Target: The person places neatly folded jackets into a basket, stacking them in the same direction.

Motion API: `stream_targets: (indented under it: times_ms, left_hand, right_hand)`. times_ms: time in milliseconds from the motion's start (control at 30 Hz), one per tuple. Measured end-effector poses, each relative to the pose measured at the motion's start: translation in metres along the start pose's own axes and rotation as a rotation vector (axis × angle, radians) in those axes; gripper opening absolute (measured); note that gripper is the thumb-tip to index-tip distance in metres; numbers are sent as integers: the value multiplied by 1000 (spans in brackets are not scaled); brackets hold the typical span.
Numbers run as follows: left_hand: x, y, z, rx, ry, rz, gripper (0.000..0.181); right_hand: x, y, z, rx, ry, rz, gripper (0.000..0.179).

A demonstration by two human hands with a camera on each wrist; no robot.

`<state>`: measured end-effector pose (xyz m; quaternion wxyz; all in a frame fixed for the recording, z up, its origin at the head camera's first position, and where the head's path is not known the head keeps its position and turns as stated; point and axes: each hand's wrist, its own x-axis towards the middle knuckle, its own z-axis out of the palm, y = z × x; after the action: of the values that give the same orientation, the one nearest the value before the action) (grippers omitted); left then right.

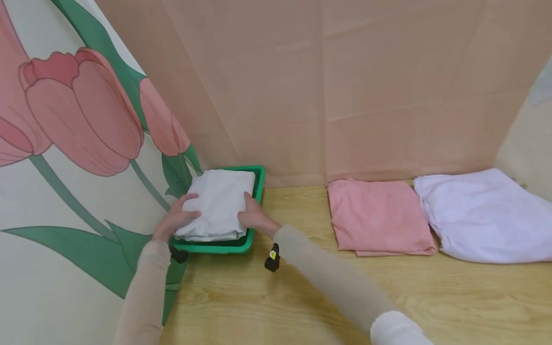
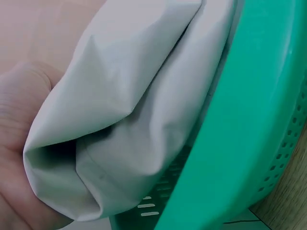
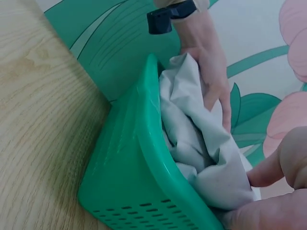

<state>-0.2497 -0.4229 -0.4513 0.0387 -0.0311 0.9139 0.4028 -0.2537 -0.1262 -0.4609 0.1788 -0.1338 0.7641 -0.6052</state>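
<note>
A folded white cloth (image 1: 219, 203) lies in a green plastic basket (image 1: 221, 249), its folds rising above the rim. My left hand (image 1: 176, 219) grips the cloth's left side, with the thumb on top. At the opposite side my right hand (image 1: 255, 215) holds the cloth's edge, thumb on the upper face. In the left wrist view, loose layers of the white cloth (image 2: 110, 91) bulge beside the basket's rim (image 2: 244, 110). From the right wrist, the thumb and a finger pinch the near end of the cloth (image 3: 223, 184).
A pink folded cloth (image 1: 379, 218) lies on the wooden surface (image 1: 293, 299) to the right, beside a larger pale lavender cloth (image 1: 483, 218). Close on the left stands a wall panel with tulips (image 1: 86, 105). A beige-brown sheet (image 1: 345, 91) covers the back.
</note>
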Motion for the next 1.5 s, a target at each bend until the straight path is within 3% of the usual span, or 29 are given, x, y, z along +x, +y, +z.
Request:
stream_targets:
  times_ms: [333,633,1067,1500]
  left_hand:
    - [6,5,10,15,4,23,65]
    - [15,8,21,30,13,38,65]
    - [16,2,40,35,-24,-18,69]
    - [16,5,41,55,-24,-17,68]
  right_hand:
    - [2,-2,15,-96,34,41,88]
    - [-2,-4,19,-104,64,77,92]
    - [0,3,23,-153,62,91,89]
    - [8,2,26,-226,50,142,87]
